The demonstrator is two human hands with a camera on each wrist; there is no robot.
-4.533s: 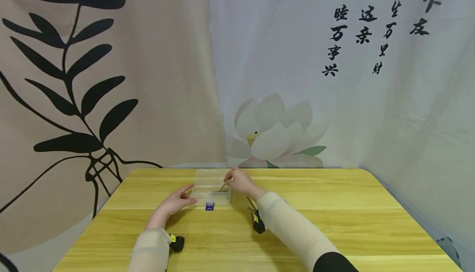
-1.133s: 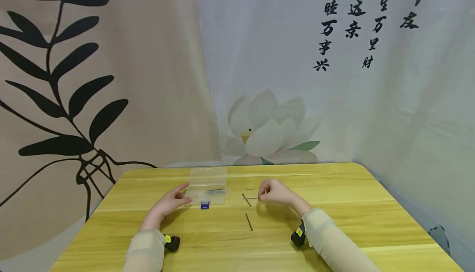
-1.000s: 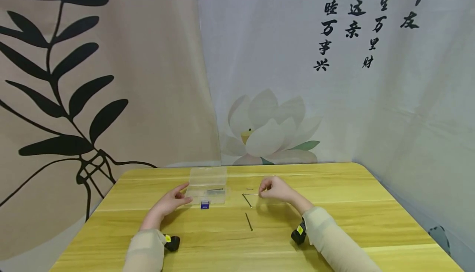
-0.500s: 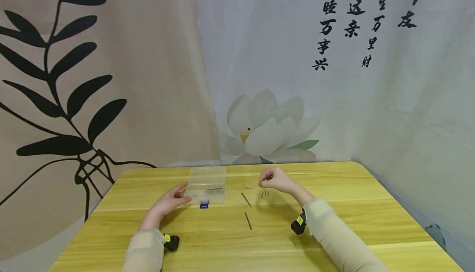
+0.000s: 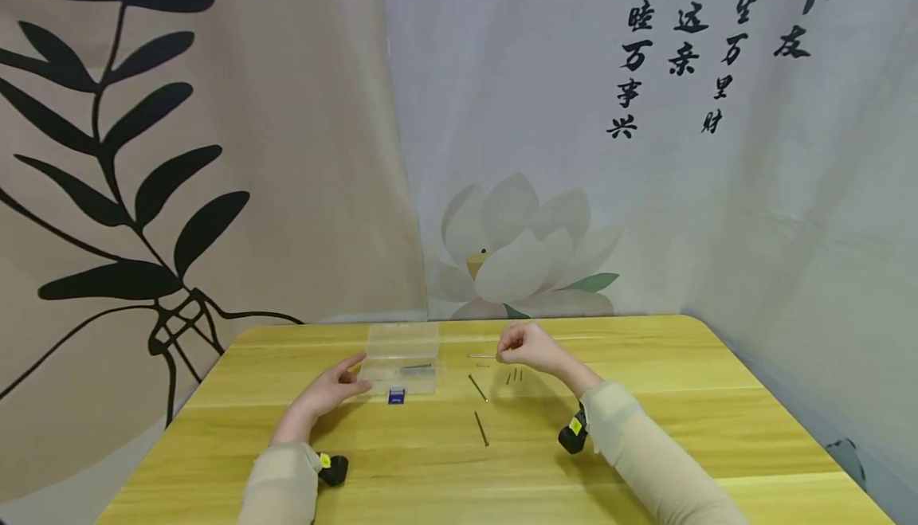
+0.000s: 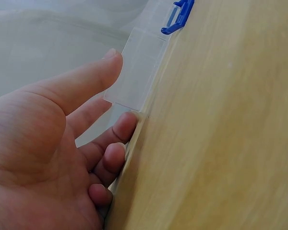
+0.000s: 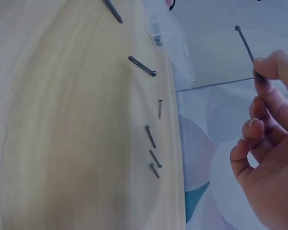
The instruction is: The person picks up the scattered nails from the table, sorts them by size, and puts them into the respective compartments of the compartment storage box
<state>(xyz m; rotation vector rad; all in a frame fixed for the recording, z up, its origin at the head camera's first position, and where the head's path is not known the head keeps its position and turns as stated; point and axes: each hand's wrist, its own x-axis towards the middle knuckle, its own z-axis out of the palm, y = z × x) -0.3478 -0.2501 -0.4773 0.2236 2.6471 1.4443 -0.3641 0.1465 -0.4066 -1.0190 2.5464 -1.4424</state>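
Note:
My right hand (image 5: 532,347) pinches a long dark nail (image 7: 245,43) between thumb and fingertips, its head end sticking out above the table's far part. In the head view my left hand (image 5: 331,388) grips the left side of a clear plastic box (image 5: 397,379), thumb towards the front corner. The box stands with its lid (image 5: 402,340) raised at the back and a blue latch (image 5: 396,397) in front. Inside lies a dark nail (image 5: 416,366). Two long nails, a rear nail (image 5: 477,388) and a nearer nail (image 5: 481,429), lie right of the box.
Several short nails lie near my right hand, among them a short nail (image 7: 150,136) and another short nail (image 7: 160,109). The wooden table (image 5: 402,477) meets a printed curtain (image 5: 323,150) behind. Black cameras are strapped at both wrists.
From over the box, my right hand has moved right, then towards the back with the nail. The short nails beneath it have come into view. My left hand stays at the box.

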